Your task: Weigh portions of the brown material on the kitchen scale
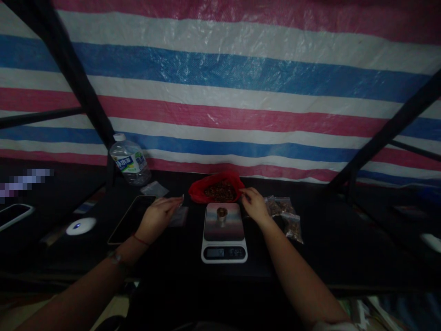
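A kitchen scale (224, 232) with a white body and a small display stands in front of me. On its plate sits a small metal cup (222, 213) with something brown in it. Behind the scale lies a red plastic bag (199, 191), its mouth spread around many small brown pieces (220, 191). My right hand (254, 205) is at the bag's right rim, with thumb and fingertips closed on its edge. My left hand (159, 217) hovers beside a stack of clear small bags (179, 217). Its fingers are pressed together; what they hold, if anything, is too small to make out.
Filled zip bags (292, 227) lie right of the scale, near my right forearm. Left are a dark tablet (129, 220), a white mouse-like device (81, 226), a clear plastic bag (155, 189) and a large plastic bottle (130, 161). A striped sheet (241, 101) hangs behind the black table.
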Tool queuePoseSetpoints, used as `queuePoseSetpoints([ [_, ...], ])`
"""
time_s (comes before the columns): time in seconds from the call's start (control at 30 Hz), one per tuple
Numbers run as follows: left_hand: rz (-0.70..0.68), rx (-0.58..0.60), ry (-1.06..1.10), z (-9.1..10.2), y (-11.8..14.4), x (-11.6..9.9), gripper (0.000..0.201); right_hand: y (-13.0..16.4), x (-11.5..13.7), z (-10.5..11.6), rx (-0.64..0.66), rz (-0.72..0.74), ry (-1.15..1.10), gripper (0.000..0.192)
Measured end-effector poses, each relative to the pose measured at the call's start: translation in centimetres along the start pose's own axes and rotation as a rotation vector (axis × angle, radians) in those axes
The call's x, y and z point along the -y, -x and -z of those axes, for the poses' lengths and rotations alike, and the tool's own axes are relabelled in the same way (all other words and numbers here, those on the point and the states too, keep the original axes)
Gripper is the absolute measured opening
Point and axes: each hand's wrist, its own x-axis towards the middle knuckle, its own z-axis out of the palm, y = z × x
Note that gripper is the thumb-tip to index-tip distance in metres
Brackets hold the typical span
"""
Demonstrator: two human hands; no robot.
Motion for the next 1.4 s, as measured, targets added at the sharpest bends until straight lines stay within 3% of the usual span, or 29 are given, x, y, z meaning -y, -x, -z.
queuePoseSetpoints([
  [0.07,-0.028,-0.073,0.015,0.4,-1.4,-1.0,0.033,-0.6,1.0,0.1,-0.052,0.006,-0.057,0.026],
  [0.13,-0.071,-0.1,0.042,0.0,-3.2,-2.3,0.032,-1.8,2.4,0.1,-0.022,0.01,-0.137,0.025],
  [0.33,-0.28,-0.123,0.127,-3.9,-9.1,-5.2,0.03,-6.8,5.6,-1.5,0.386,-0.015,-0.27,0.032],
  [0.5,-0.325,-0.203,0.141,-6.1,-11.4,-4.2,0.027,-9.5,5.6,-3.0,0.519,-0.012,-0.352,0.024],
  [0.63,-0.194,-0.369,0.061,-6.5,-11.0,-2.7,0.02,-10.3,5.5,-3.9,0.603,-0.01,-0.454,0.023],
  [0.7,-0.147,-0.413,0.055,-6.7,-10.4,-2.2,0.018,-10.5,5.4,-4.7,0.584,-0.036,-0.469,0.021],
  [0.87,-0.22,-0.317,0.129,-6.9,-9.3,-2.1,0.023,-10.0,5.0,-6.4,0.462,-0.056,-0.399,0.019],
  [1.03,-0.157,-0.199,0.234,-6.8,-8.7,-2.5,0.02,-8.5,6.0,-5.9,0.448,-0.09,-0.34,0.023],
  [1.23,-0.168,-0.014,0.53,-6.4,-8.4,-2.8,0.022,-7.4,6.1,-4.6,0.565,-0.091,-0.383,0.023],
  [1.3,-0.174,0.005,0.57,-6.3,-8.4,-2.9,0.023,-7.3,5.9,-4.5,0.582,-0.05,-0.367,0.021],
  [1.4,-0.155,-0.061,0.522,-6.3,-8.4,-3.2,0.02,-7.2,6.0,-4.5,0.556,-0.002,-0.295,0.018],
])
